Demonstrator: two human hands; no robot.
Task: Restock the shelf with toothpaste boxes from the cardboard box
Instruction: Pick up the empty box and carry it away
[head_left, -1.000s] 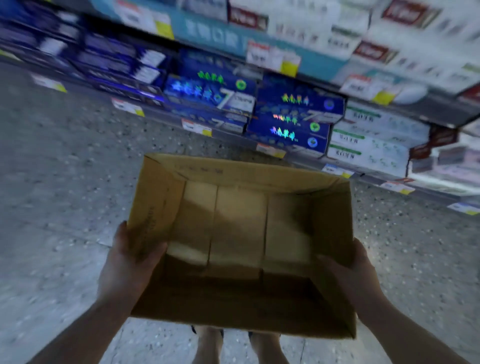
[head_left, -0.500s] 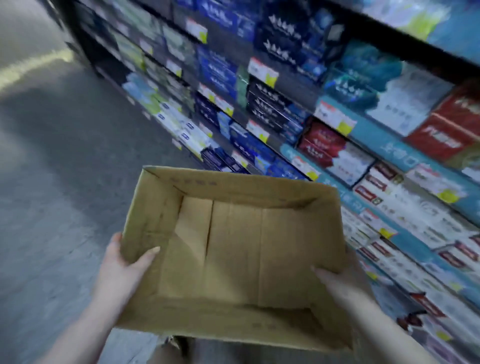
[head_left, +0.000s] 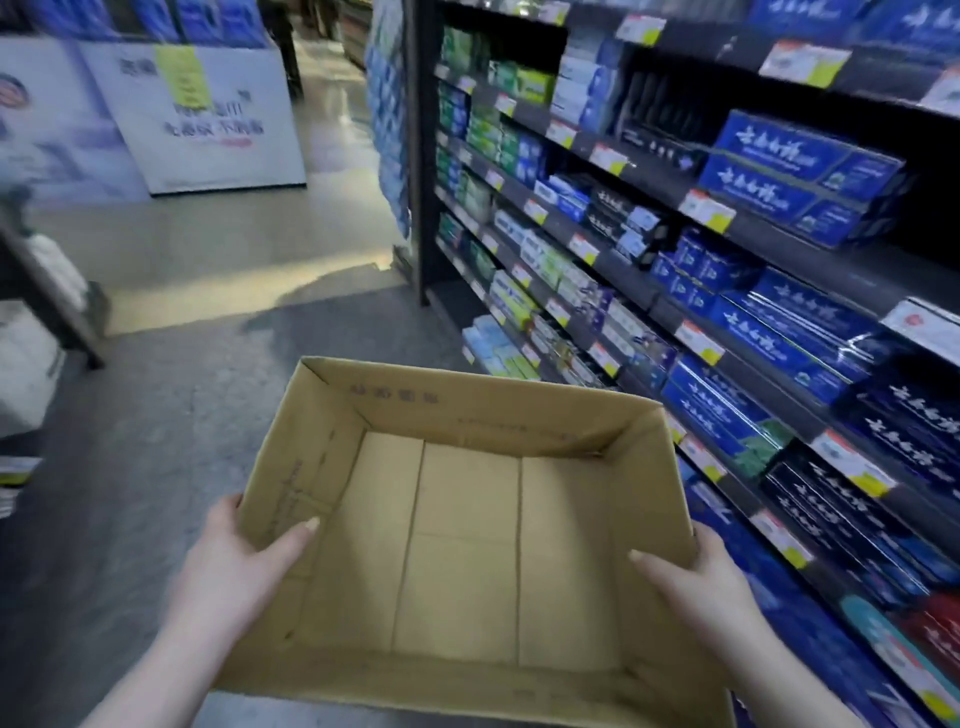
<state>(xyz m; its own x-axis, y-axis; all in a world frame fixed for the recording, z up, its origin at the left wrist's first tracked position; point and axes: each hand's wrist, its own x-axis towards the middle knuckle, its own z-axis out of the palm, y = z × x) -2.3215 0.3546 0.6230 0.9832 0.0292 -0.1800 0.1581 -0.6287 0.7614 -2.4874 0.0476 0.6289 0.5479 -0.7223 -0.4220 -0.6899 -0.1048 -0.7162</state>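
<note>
With the view swung up the aisle, the empty brown cardboard box (head_left: 493, 410) hung left of the stocked dark shelf (head_left: 831, 270), each grip, left hand (head_left: 234, 566) and right hand (head_left: 696, 577), clasping a side wall: restocking seemingly done.

Both bare forearms reach forward from the lower corners of the view. The left hand (head_left: 241, 564) grips the left wall of the cardboard box (head_left: 467, 545), thumb inside and fingers outside. The right hand (head_left: 698, 577) grips the right wall likewise.
</note>
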